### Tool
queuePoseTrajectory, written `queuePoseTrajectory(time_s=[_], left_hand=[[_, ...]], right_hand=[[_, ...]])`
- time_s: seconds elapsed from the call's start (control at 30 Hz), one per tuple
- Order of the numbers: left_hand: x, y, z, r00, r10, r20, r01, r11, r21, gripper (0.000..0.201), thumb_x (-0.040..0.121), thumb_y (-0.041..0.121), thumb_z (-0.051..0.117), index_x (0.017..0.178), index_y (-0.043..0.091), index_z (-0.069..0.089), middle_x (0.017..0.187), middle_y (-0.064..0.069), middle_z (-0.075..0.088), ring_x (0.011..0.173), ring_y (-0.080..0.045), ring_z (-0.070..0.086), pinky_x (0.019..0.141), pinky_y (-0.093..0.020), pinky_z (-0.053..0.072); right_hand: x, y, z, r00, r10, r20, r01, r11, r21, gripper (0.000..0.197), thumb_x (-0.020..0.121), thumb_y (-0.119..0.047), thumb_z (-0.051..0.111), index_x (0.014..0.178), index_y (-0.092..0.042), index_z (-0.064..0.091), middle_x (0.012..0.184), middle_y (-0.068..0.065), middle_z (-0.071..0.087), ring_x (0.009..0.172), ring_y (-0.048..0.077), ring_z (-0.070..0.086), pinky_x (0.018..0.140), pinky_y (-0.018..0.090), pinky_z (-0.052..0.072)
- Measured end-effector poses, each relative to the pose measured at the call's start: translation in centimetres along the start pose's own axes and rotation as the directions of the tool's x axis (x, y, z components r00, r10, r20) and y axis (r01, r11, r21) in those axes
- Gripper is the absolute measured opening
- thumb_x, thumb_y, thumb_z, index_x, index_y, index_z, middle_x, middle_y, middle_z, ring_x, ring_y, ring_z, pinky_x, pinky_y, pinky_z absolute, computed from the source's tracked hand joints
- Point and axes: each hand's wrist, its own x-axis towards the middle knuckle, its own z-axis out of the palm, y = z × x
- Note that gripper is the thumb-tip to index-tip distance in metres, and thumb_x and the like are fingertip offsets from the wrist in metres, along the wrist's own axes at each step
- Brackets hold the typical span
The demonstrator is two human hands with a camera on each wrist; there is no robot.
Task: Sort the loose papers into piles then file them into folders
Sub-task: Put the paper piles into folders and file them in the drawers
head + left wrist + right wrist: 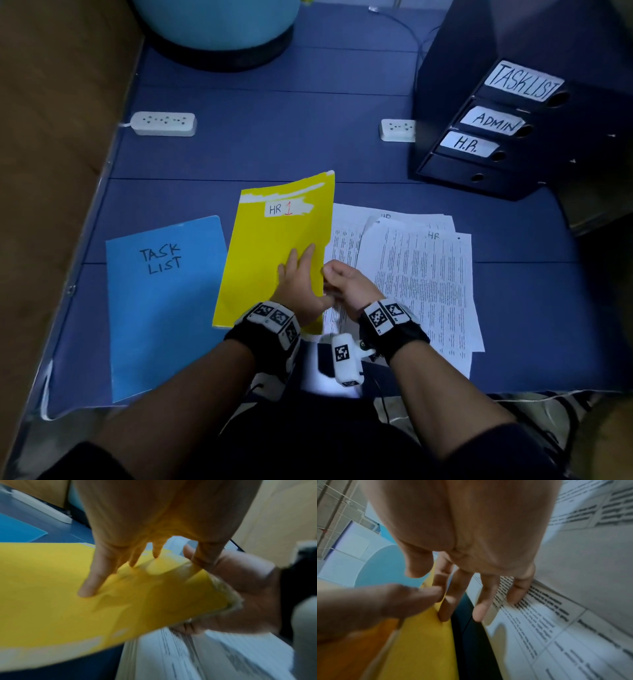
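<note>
A yellow folder (274,257) labelled "HR 1" is held tilted a little off the blue mat (274,137). My left hand (301,284) lies on its cover with straight fingers (92,582) on top and the thumb at the right edge, pinching it. My right hand (346,281) meets that same edge, its thumb and index finger either side of the yellow folder (419,649). A loose pile of printed papers (421,274) marked "HR" lies just right of the folder, under my right wrist. A blue folder (161,308) marked "TASK LIST" lies flat to the left.
A dark file box (496,130) with slots labelled TASKLIST, ADMIN and H.R. stands at the back right. Two white power strips (163,123) (399,130) lie further back. A big blue ball (215,20) sits at the far end. A wooden wall (51,137) runs along the left.
</note>
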Motion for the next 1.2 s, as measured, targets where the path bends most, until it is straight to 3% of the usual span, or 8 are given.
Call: queuePoseTrajectory(time_s=[0.2,0.33,0.43,0.57,0.7,0.87,1.03,1.2], left_hand=[[0.5,-0.3,-2.4,0.993,0.044,0.109,-0.044,0.999,-0.001,0.062,0.092,0.025,0.06,0.147,0.012,0.034,0.152,-0.008,0.036,0.138,-0.022,0.035,0.11,-0.033,0.03],[0.1,-0.6,-2.6,1.0,0.011,0.012,-0.011,1.0,-0.005,0.048,0.092,0.014,0.06,0.138,0.01,0.048,0.142,-0.008,0.049,0.131,-0.022,0.045,0.107,-0.032,0.036],[-0.6,-0.4,-3.0,0.994,0.006,-0.111,-0.01,0.999,-0.038,0.032,0.093,0.0,0.049,0.122,0.008,0.061,0.125,-0.012,0.062,0.116,-0.026,0.056,0.089,-0.027,0.044],[-2.4,0.7,-7.3,0.974,0.087,-0.209,-0.123,0.979,-0.162,0.033,0.09,-0.012,0.043,0.113,0.004,0.061,0.106,-0.01,0.06,0.1,-0.024,0.057,0.06,-0.006,0.036],[-4.9,-1.5,-14.4,0.87,-0.001,-0.493,-0.145,0.955,-0.257,0.035,0.088,-0.011,0.046,0.108,0.015,0.06,0.079,0.001,0.059,0.067,-0.001,0.057,0.062,-0.014,0.041],[-5.0,-10.5,-20.1,0.706,-0.266,-0.656,0.297,0.953,-0.066,0.042,0.092,0.003,0.05,0.129,0.023,0.057,0.111,-0.017,0.062,0.098,-0.037,0.058,0.085,-0.042,0.046],[-3.6,-14.4,-19.2,0.766,-0.415,-0.491,0.537,0.833,0.133,0.046,0.09,0.013,0.052,0.133,0.03,0.053,0.138,-0.017,0.047,0.121,-0.044,0.045,0.099,-0.062,0.034],[-2.8,-10.2,-13.4,0.92,-0.208,-0.333,0.234,0.971,0.04,0.043,0.093,0.018,0.056,0.135,0.022,0.05,0.145,-0.009,0.043,0.122,-0.039,0.046,0.103,-0.055,0.036]], right_hand=[[-0.1,0.3,-0.3,1.0,0.021,-0.02,-0.021,1.0,0.006,0.017,0.102,-0.022,0.047,0.093,-0.011,0.057,0.069,-0.004,0.062,0.066,0.01,0.061,0.046,0.022,0.023],[-0.3,0.0,0.1,0.999,0.037,-0.031,-0.035,0.997,0.072,0.006,0.098,-0.015,0.054,0.097,-0.012,0.059,0.074,0.002,0.062,0.082,0.024,0.061,0.045,0.015,0.037],[-0.4,0.1,0.1,0.996,0.057,-0.068,-0.057,0.998,0.01,0.006,0.096,-0.007,0.057,0.097,-0.013,0.056,0.067,-0.001,0.06,0.069,0.023,0.056,0.05,0.025,0.04],[-0.1,0.6,-0.4,0.984,0.089,-0.155,-0.112,0.982,-0.15,0.028,0.09,-0.011,0.062,0.115,-0.024,0.059,0.111,0.002,0.072,0.099,0.026,0.068,0.092,0.048,0.052],[0.0,0.3,-0.7,0.964,0.092,-0.249,-0.137,0.976,-0.172,0.029,0.094,-0.008,0.058,0.116,-0.026,0.056,0.121,0.008,0.067,0.108,0.031,0.063,0.099,0.055,0.046],[0.2,0.2,-0.7,0.931,0.057,-0.362,-0.192,0.917,-0.35,0.019,0.092,-0.011,0.06,0.11,-0.014,0.056,0.102,0.01,0.065,0.09,0.026,0.06,0.083,0.038,0.048],[0.5,0.3,-0.6,0.886,0.048,-0.462,-0.272,0.86,-0.431,0.016,0.091,-0.015,0.063,0.099,-0.008,0.051,0.08,0.006,0.055,0.072,0.024,0.054,0.063,0.03,0.041],[-0.1,-0.5,0.4,0.873,0.008,-0.488,-0.27,0.841,-0.469,0.021,0.092,-0.02,0.062,0.101,-0.005,0.052,0.078,0.003,0.051,0.073,0.023,0.051,0.06,0.03,0.036]])
